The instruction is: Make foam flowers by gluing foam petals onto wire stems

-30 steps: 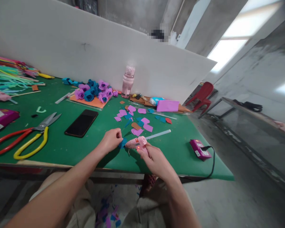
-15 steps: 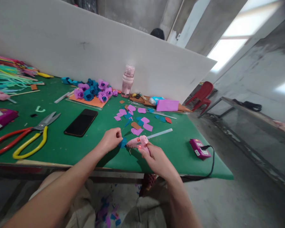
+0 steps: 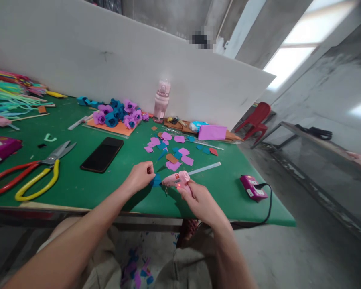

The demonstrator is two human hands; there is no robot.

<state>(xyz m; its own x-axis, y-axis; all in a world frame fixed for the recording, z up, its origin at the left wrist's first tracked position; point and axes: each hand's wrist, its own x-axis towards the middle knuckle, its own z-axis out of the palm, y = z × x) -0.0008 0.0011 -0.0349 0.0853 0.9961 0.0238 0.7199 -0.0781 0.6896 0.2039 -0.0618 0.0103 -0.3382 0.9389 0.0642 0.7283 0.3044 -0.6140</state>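
My right hand [image 3: 200, 199] is wrapped round the handle of a pink glue gun [image 3: 177, 180], its small light glowing. A clear glue stick [image 3: 205, 168] sticks out of the gun's back. The nozzle points left at a blue paper petal [image 3: 156, 180]. My left hand [image 3: 141, 176] is closed in a pinch beside that petal, fingertips at its left edge. Just beyond the hands lie loose purple paper petals [image 3: 187, 160], a brown petal [image 3: 172, 159] and several blue ones.
Behind stand a pink bottle [image 3: 162, 101] and finished paper flowers [image 3: 117, 114]. To the left lie a phone [image 3: 102, 154] and scissors [image 3: 49, 164]. A purple power socket block [image 3: 254, 188] with a plugged cable sits at right. A white board [image 3: 108, 60] rises behind the table.
The glue gun and my right hand have shifted slightly to the right, its tip drawing back a little from the blue petal. My left hand stays almost still.
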